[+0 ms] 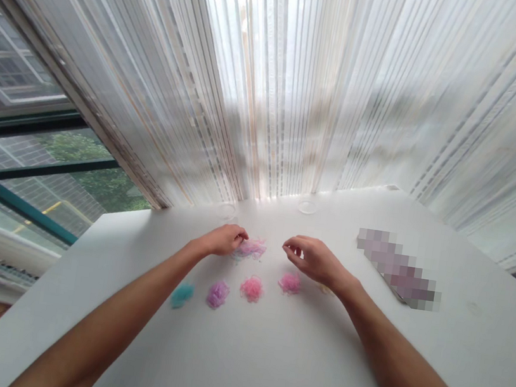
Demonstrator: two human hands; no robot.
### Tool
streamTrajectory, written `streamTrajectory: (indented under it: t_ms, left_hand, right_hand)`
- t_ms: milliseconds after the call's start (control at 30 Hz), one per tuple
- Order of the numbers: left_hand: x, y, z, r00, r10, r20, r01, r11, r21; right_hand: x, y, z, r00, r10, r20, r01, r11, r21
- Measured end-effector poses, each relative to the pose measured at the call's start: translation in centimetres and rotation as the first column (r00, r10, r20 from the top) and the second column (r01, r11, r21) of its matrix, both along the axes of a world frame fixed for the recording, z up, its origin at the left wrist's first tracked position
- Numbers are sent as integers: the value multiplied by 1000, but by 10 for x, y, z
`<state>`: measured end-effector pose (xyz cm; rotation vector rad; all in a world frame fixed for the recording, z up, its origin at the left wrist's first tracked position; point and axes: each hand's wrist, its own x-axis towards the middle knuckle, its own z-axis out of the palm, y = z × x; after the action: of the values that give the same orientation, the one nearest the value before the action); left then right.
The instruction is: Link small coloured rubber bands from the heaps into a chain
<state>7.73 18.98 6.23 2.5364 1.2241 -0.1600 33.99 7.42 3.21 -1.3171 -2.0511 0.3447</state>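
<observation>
A loose mixed pile [253,248] of thin, pastel rubber-band-like loops lies on the white table. At its left edge is my left hand [226,240], fingers curled and pinched against the loops; what they grip is hidden. My right hand [309,255] hovers to the right of the pile, thumb and fingertips together, with anything between them too small to make out. Sorted by colour in a row nearer me are a teal pile [181,295], a purple pile [217,294], a coral pile [252,288] and a pink pile [290,282]. Some yellowish loops [325,289] are partly covered by my right wrist.
Two clear round lids or dishes sit at the back, one clear disc [306,207] and another disc [226,212] behind my left hand. A pixelated phone-shaped object [394,267] lies on the right of the table [225,355]. Sheer striped curtains [291,95] hang along the back edge.
</observation>
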Motion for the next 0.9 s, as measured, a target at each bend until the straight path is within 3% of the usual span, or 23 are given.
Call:
streamTrajectory:
  t_ms: [300,533,900]
  left_hand:
    - [-28,-12,6,979,157,-127,-159,987,-10]
    - [-22,-8,1,988,117,-103,-131,981,-145]
    - [-17,-8,-1,985,169,-36,-171,981,-88]
  right_hand:
    - [-1,1,-3,1000,9,-8,-9,1000,-8]
    - [-2,1,-4,1000,6,4,-6,1000,-17]
    - [0,0,1,1000,-1,15,1,1000,-16]
